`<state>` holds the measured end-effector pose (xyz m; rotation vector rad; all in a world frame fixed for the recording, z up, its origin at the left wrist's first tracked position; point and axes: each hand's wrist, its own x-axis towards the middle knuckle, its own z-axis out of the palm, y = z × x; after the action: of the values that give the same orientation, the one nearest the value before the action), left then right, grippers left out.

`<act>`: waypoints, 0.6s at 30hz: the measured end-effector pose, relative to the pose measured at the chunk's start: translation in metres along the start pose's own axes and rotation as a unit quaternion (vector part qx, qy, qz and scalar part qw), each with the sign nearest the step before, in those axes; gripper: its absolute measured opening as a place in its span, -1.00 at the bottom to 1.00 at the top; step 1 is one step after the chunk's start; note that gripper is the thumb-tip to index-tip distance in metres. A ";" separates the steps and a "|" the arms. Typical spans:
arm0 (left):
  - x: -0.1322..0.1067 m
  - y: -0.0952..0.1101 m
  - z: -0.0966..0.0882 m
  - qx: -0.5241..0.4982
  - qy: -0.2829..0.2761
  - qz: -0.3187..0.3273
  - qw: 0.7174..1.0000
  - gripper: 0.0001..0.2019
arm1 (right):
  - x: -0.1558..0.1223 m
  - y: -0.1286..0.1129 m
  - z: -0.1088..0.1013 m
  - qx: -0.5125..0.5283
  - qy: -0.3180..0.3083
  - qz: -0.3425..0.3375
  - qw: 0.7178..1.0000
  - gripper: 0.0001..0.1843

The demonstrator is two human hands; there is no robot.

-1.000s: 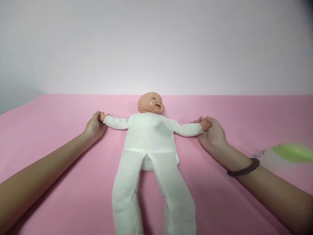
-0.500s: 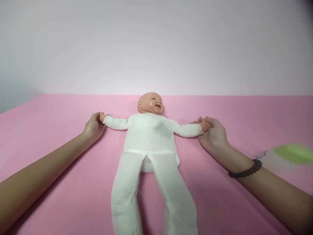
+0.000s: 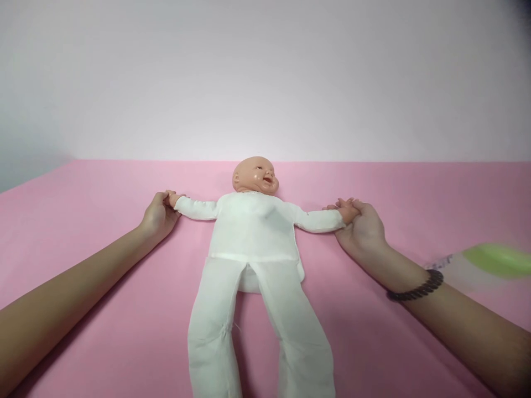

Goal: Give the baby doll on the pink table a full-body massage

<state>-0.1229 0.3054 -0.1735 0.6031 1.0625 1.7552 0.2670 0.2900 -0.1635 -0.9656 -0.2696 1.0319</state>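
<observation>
A baby doll (image 3: pixel 257 226) with a hard plastic head and a white cloth body lies on its back, head toward the wall, arms stretched out sideways. My left hand (image 3: pixel 160 215) pinches the doll's small hand at the left between thumb and fingers. On the other side, my right hand (image 3: pixel 363 226) lies palm up beneath the doll's other hand, the thumb pressed over its wrist. The doll's feet are cut off by the bottom of the view.
The doll lies on a pink surface (image 3: pixel 124 309) that meets a pale wall (image 3: pixel 265 77) at the back. Beyond my right forearm, which wears a dark beaded bracelet (image 3: pixel 418 287), is a blurred white and green object (image 3: pixel 493 261).
</observation>
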 end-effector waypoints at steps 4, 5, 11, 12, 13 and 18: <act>-0.002 0.001 0.002 0.014 0.002 -0.006 1.000 -0.80 | -0.001 -0.001 0.001 -0.006 -0.006 0.005 1.000 -0.78; -0.002 0.001 0.002 0.015 0.002 -0.005 1.000 -0.82 | 0.000 -0.001 0.001 -0.008 -0.008 0.006 1.000 -0.77; -0.001 -0.001 0.002 0.021 0.012 0.000 1.000 -0.84 | 0.001 0.001 0.000 -0.017 -0.011 0.004 1.000 -0.76; -0.001 -0.001 0.002 0.020 0.014 0.000 1.000 -0.84 | 0.000 0.001 0.000 -0.018 -0.009 0.004 1.000 -0.75; 0.000 -0.001 0.001 0.019 0.014 -0.001 1.000 -0.84 | 0.000 0.001 0.001 -0.018 -0.007 0.005 1.000 -0.75; -0.001 0.001 0.001 0.014 0.009 -0.009 1.000 -0.82 | -0.001 -0.001 0.002 -0.013 0.003 0.005 1.000 -0.74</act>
<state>-0.1219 0.3052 -0.1723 0.5960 1.1034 1.7355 0.2654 0.2903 -0.1614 -0.9955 -0.2739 1.0358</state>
